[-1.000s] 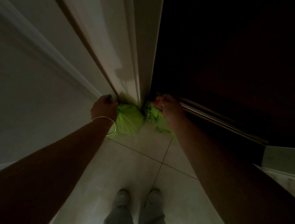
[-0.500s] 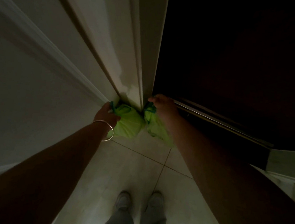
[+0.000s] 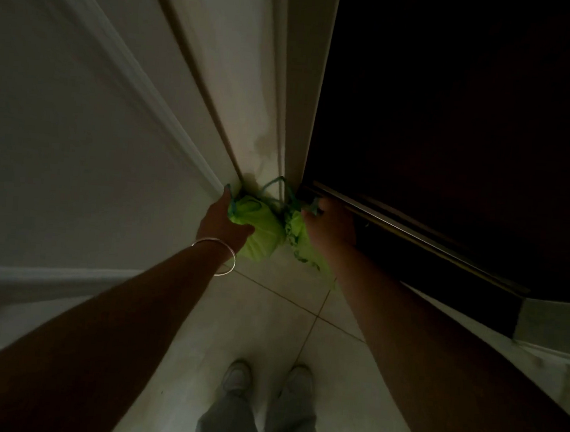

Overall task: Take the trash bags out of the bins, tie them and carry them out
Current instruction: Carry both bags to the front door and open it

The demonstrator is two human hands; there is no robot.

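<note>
Two bright green trash bags sit low on the floor at the foot of the door frame. My left hand (image 3: 220, 219), with a thin bangle on the wrist, grips the top of the left bag (image 3: 263, 229), thumb on its front. My right hand (image 3: 330, 224) holds the top of the right bag (image 3: 295, 238), whose lower part is hidden behind my forearm. Dark green tie loops (image 3: 277, 186) stick up between the two bags. The scene is dim, so the fingers are hard to make out.
A pale door frame (image 3: 285, 113) rises straight ahead, with a white wall and skirting (image 3: 155, 110) to the left. A dark doorway (image 3: 455, 110) with a threshold strip (image 3: 411, 239) opens to the right. My shoes (image 3: 263, 381) stand on pale floor tiles.
Both hands and the bags have gone lower and further forward, against the foot of the door frame. The tie loops now stand up free above the bags.
</note>
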